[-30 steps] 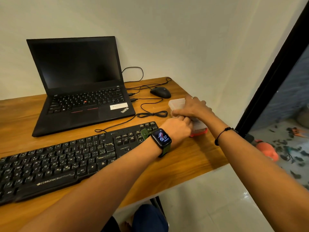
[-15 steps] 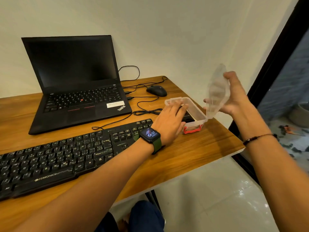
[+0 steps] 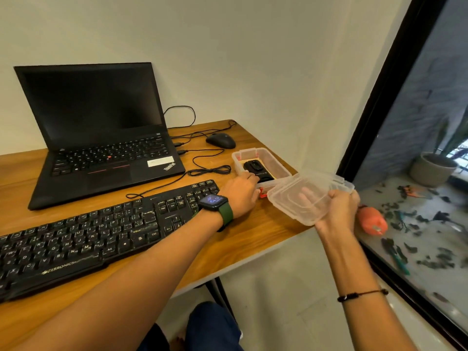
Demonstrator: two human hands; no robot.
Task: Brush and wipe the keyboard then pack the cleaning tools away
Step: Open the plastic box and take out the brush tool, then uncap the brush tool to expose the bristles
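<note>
— Right grip (image 3: pixel 338 211) curls round the clear lid (image 3: pixel 304 197)?
— Yes, held aside so the box (image 3: pixel 260 165) is open; left grip (image 3: pixel 240 192) steadies its rim. Keyboard (image 3: pixel 101 231) waits on the worktop (image 3: pixel 243 239).

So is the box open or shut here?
Open. The lid is off, held in the right hand; the box shows a black item inside.

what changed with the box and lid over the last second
The right hand took the clear lid off the box, raised it, then lowered it to the desk edge, gripping it throughout. The left hand stayed at the box's near end. Keyboard, laptop and mouse did not move.
</note>
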